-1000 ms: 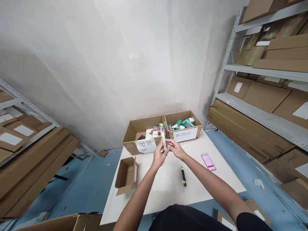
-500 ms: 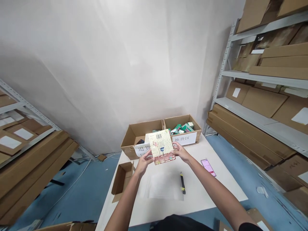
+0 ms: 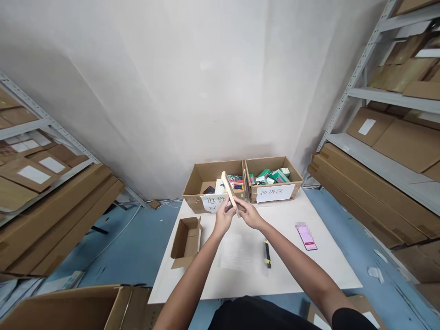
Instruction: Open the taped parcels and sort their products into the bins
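A square, thick book [image 3: 228,189] is held up over the table, its pale edge turned towards me, so its covers hardly show. My left hand [image 3: 223,219] grips its lower part from the left, while the fingers of my right hand [image 3: 250,214] close on it from the right. Behind it stands an open cardboard box [image 3: 195,201] with a handwritten paper label; a dark phone-like item and colourful packages lie inside. Below my hands, a clear plastic sleeve [image 3: 237,256] lies flat. A black and yellow box cutter [image 3: 267,253] rests to its right.
Beside the first box, another labelled box [image 3: 297,185] holds several green and white cartons. A small open carton [image 3: 185,243] stands at the table's left. A phone [image 3: 306,236] with a pink screen lies right. Shelves of cardboard boxes flank the white table [image 3: 330,270].
The book has been turned from its printed, barcoded face to edge-on, with both hands still on it. My hands have come closer together. The camera view has shifted.
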The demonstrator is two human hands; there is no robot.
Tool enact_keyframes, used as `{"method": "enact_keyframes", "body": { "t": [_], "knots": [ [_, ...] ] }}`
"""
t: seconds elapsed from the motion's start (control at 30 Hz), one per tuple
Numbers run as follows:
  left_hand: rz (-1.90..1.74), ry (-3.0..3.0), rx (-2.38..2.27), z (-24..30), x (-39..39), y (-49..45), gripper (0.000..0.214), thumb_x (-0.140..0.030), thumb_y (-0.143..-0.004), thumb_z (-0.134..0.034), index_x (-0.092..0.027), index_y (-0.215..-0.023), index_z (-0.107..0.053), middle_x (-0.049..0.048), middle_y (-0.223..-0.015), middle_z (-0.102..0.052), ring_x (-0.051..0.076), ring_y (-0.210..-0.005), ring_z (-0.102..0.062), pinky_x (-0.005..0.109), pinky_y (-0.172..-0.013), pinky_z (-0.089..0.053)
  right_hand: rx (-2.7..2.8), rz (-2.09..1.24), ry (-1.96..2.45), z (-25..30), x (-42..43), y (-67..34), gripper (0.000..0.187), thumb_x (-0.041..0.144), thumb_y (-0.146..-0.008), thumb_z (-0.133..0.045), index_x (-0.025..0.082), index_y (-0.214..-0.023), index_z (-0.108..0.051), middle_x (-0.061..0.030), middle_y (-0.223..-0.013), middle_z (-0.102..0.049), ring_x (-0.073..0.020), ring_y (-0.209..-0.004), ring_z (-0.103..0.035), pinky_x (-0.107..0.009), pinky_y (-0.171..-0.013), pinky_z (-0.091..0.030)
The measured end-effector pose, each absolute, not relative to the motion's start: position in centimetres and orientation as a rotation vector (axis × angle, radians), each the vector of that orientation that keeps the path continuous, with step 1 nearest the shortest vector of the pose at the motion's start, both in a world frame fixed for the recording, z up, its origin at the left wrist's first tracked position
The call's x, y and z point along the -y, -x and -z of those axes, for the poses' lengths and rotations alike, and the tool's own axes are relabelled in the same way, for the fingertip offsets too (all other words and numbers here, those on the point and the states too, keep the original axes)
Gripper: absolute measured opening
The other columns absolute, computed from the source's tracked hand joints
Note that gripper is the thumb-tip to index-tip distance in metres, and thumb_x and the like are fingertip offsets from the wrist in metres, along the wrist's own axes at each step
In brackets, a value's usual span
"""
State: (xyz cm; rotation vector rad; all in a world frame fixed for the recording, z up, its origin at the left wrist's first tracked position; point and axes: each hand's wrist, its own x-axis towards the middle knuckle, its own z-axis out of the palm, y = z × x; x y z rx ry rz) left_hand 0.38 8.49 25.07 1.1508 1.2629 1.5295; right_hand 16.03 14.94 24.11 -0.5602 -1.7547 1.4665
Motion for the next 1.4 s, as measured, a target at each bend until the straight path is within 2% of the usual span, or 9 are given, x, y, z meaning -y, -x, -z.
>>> {"method": "enact_keyframes", "body": {
  "t": [0.1, 0.23, 0.43, 0.57, 0.67, 0.8, 1.07, 1.27, 1.4],
  "knots": [
    [-1.592, -1.115, -1.325, -24.8, -9.3, 1.9, 0.082, -0.039, -0.082, -0.082, -0.028, -0.157, -0.052, 0.0108, -0.159, -0.054, 0.029, -0.123, -0.069, 0.042, -0.101, -0.060, 1.833, -1.447, 0.530, -24.2, -15.4, -13.3, 0.064, 0.031, -0.090, -0.062, 0.031, -0.154, -0.056, -0.0043, -0.161, -0.053, -0.0286, -0.157, -0.037, -0.052, -0.125, -0.038],
    [-1.631, -1.100, -1.389, -24.1, -10.4, 5.9, 0.086, -0.036, -0.078, -0.085, -0.027, -0.157, -0.053, 0.0105, -0.157, -0.057, 0.029, -0.118, -0.071, 0.040, -0.099, -0.061, 1.918, -1.461, 0.531, -23.8, -16.3, -9.7, 0.059, 0.036, -0.093, -0.062, 0.031, -0.151, -0.060, -0.0074, -0.160, -0.053, -0.0309, -0.156, -0.037, -0.053, -0.119, -0.044],
    [-1.577, -0.972, -1.144, -23.9, -13.0, 13.5, 0.096, -0.044, -0.073, -0.090, -0.021, -0.158, -0.051, 0.0149, -0.155, -0.059, 0.032, -0.121, -0.071, 0.045, -0.101, -0.061, 1.646, -1.212, 0.957, -22.2, -21.2, -6.3, 0.064, 0.040, -0.086, -0.073, 0.030, -0.147, -0.059, -0.0098, -0.147, -0.062, -0.0311, -0.138, -0.055, -0.052, -0.119, -0.043],
    [-1.368, -0.975, -0.997, -23.4, -15.5, 19.6, 0.099, -0.040, -0.067, -0.095, -0.025, -0.155, -0.054, 0.0159, -0.152, -0.061, 0.034, -0.119, -0.071, 0.046, -0.095, -0.063, 1.463, -1.512, 0.963, -21.7, -25.4, -6.1, 0.073, 0.041, -0.075, -0.082, 0.027, -0.143, -0.058, -0.0087, -0.120, -0.073, -0.0267, -0.106, -0.070, -0.045, -0.095, -0.059],
    [-1.325, -0.939, -1.015, -22.0, -17.9, 22.4, 0.097, -0.034, -0.066, -0.097, -0.025, -0.154, -0.056, 0.0147, -0.144, -0.066, 0.030, -0.111, -0.073, 0.044, -0.090, -0.064, 1.372, -1.696, 0.936, -21.2, -26.9, -5.9, 0.067, 0.039, -0.068, -0.088, 0.023, -0.129, -0.065, -0.0044, -0.102, -0.075, -0.0226, -0.090, -0.073, -0.039, -0.083, -0.061],
    [-1.326, -0.908, -1.057, -20.6, -22.0, 23.1, 0.091, -0.029, -0.068, -0.094, -0.024, -0.151, -0.059, 0.0113, -0.135, -0.069, 0.023, -0.100, -0.074, 0.043, -0.088, -0.064, 1.305, -1.628, 1.014, -21.0, -28.8, -5.0, 0.062, 0.035, -0.063, -0.089, 0.024, -0.120, -0.067, -0.0017, -0.094, -0.073, -0.0209, -0.084, -0.071, -0.036, -0.077, -0.060],
    [-1.483, -1.054, -1.405, -21.0, -28.1, 21.9, 0.077, -0.026, -0.078, -0.087, -0.025, -0.150, -0.060, 0.0143, -0.155, -0.056, 0.030, -0.138, -0.056, 0.044, -0.116, -0.047, 1.244, -1.268, 1.220, -22.3, -33.4, -5.9, 0.066, 0.040, -0.070, -0.076, 0.025, -0.133, -0.065, -0.0054, -0.103, -0.074, -0.0225, -0.098, -0.068, -0.036, -0.085, -0.056],
    [-1.348, -1.218, -1.507, -14.2, -20.1, 20.4, 0.055, -0.035, -0.089, -0.074, -0.024, -0.142, -0.066, 0.0117, -0.130, -0.073, 0.026, -0.123, -0.067, 0.039, -0.100, -0.057, 1.283, -1.300, 1.379, -14.1, -26.3, -11.9, 0.058, 0.040, -0.068, -0.069, 0.021, -0.123, -0.068, -0.0042, -0.098, -0.073, -0.0202, -0.087, -0.067, -0.030, -0.070, -0.054],
    [-1.042, -1.258, -1.641, -7.6, -12.6, 17.6, 0.045, -0.030, -0.089, -0.069, -0.023, -0.133, -0.071, 0.0114, -0.134, -0.071, 0.024, -0.112, -0.071, 0.036, -0.093, -0.060, 1.330, -1.336, 1.648, -6.1, -18.1, -15.6, 0.049, 0.033, -0.070, -0.063, 0.022, -0.117, -0.070, -0.0017, -0.090, -0.073, -0.0190, -0.076, -0.067, -0.029, -0.065, -0.054]
  ]
}}
